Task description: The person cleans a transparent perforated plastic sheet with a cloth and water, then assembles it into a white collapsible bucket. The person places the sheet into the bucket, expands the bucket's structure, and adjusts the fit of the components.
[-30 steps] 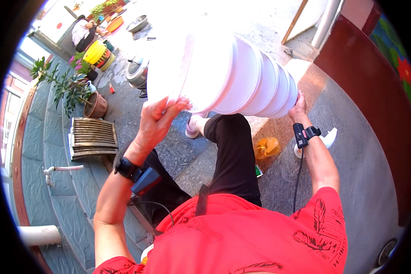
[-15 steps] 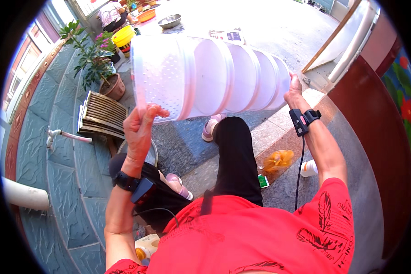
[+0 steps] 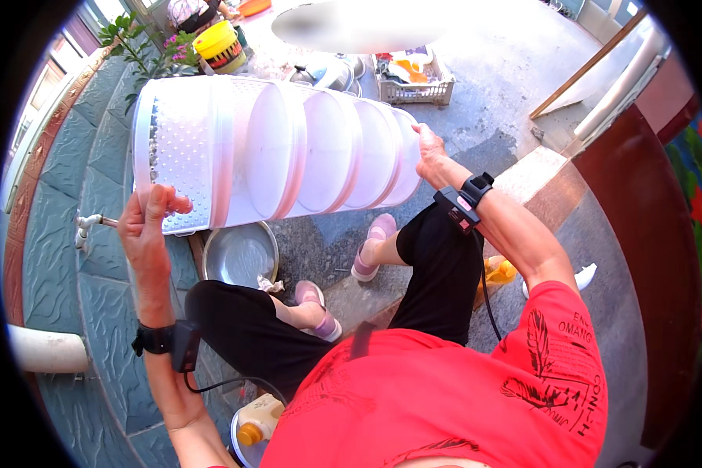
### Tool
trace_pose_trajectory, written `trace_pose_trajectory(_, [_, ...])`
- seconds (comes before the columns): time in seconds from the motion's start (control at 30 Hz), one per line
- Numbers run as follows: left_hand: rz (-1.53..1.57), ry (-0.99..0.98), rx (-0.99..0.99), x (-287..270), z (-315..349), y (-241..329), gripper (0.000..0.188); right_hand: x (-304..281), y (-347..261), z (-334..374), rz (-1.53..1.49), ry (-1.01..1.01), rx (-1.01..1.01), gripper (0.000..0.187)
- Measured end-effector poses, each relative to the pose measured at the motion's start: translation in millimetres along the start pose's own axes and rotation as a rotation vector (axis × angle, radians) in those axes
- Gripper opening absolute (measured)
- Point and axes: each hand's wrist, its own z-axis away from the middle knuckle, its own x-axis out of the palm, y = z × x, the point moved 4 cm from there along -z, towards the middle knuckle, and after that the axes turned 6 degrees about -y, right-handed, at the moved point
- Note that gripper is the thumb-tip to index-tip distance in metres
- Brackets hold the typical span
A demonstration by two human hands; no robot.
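Observation:
A long, whitish see-through tiered plastic container [image 3: 320, 152] lies on its side in the air between my two hands. Several rounded dividers run across it, and its left end face carries rows of small bumps. My left hand [image 3: 150, 222] is closed on the lower rim of that left end, thumb and fingers bent round the edge. At the narrower right end, my right hand [image 3: 430, 154] grips the rim; part of its fingers is hidden behind the plastic. Beneath the left end, a round metal basin [image 3: 240, 256] with water-like shine stands on the ground.
A grey plastic crate [image 3: 416, 92] holding mixed items and a yellow bucket [image 3: 220, 48] stand farther off. On the left wall sits a tap [image 3: 90, 228]. Beside my left hip is a jug with an orange cap [image 3: 249, 434]. Another person [image 3: 191, 14] is at the far left.
Both hands have carried the container left and slightly down, its bumpy end nearer the left wall. The basin and the crate now show more fully. My legs have spread apart.

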Motion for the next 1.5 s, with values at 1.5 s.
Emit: trace_pose_trajectory(1.5, [0.243, -0.006, -0.371, -11, 18, -157, 0.025, -17, 45, 6, 0.052, -0.058, 0.24, 0.036])
